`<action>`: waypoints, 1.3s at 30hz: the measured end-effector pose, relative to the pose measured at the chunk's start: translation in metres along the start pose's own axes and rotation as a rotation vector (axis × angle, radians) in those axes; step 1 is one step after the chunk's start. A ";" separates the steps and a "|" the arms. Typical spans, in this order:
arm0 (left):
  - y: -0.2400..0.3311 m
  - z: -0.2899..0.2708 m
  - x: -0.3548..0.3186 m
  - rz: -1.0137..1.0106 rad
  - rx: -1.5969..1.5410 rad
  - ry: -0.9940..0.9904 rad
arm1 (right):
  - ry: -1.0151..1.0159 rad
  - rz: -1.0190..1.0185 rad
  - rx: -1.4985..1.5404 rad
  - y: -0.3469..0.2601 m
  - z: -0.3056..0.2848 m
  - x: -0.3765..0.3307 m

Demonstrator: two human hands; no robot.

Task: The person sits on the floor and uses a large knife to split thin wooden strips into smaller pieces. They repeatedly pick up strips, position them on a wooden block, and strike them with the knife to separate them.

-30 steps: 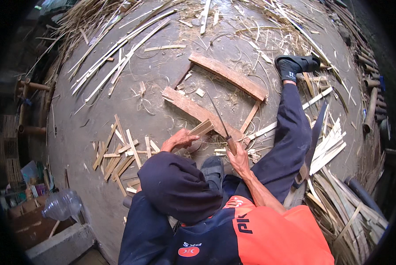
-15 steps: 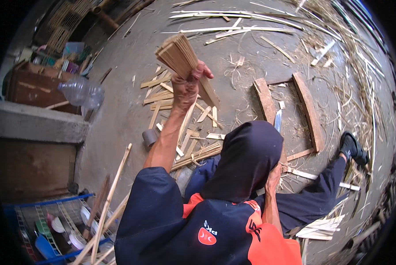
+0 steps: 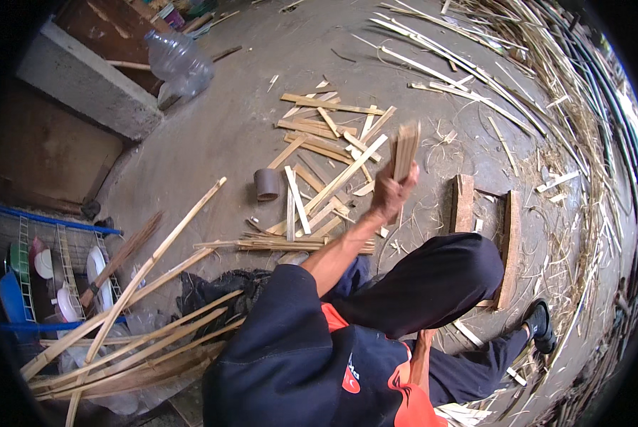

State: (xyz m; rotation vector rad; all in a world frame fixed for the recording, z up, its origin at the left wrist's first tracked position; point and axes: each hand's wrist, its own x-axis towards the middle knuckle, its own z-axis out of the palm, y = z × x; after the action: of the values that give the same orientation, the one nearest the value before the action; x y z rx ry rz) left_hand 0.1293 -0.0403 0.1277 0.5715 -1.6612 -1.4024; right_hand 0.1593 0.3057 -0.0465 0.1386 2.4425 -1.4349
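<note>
My left hand (image 3: 393, 193), arm stretched forward over the floor, is closed round a bundle of thin flat bamboo slats (image 3: 406, 151). The bundle stands upright in my grip, its top end slightly blurred. To its left, loose slats (image 3: 333, 142) lie crisscrossed on the floor. My right hand (image 3: 425, 340) is low beside my bent leg (image 3: 433, 281); its fingers are mostly hidden, so what it holds does not show. Right of the knee lies a low wooden frame (image 3: 508, 245) of thick brown pieces.
A brown cylinder (image 3: 266, 184) stands near the slats. Several long bamboo strips (image 3: 155, 277) lean at lower left, by a broom (image 3: 123, 260) and a blue-edged dish rack (image 3: 48, 326). A clear plastic jug (image 3: 178, 64) lies by a concrete ledge (image 3: 95, 85). Bamboo shavings (image 3: 582, 171) litter the right.
My left hand has moved right, from over the loose slats toward the wooden frame, still gripping the bundle. The view has turned. A blade seen beyond my knee earlier is out of sight now.
</note>
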 end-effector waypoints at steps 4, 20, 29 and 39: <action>0.018 -0.069 0.042 -0.127 0.166 -0.111 | -0.024 -0.015 -0.045 0.012 -0.006 0.002; -0.139 -0.150 -0.083 -0.058 1.196 -0.829 | -0.034 0.008 -0.064 0.022 -0.018 -0.001; -0.136 -0.164 -0.114 -0.360 1.105 -0.810 | -0.023 -0.006 -0.019 0.038 -0.001 -0.006; -0.096 -0.104 -0.067 -0.600 0.759 -1.095 | 0.018 0.100 -0.339 -0.063 -0.009 -0.018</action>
State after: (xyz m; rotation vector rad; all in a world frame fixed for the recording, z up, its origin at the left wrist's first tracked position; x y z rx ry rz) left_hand 0.2337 -0.0700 0.0143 0.8319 -3.1690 -1.5790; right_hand 0.1595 0.2839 0.0157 0.1944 2.6101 -0.9651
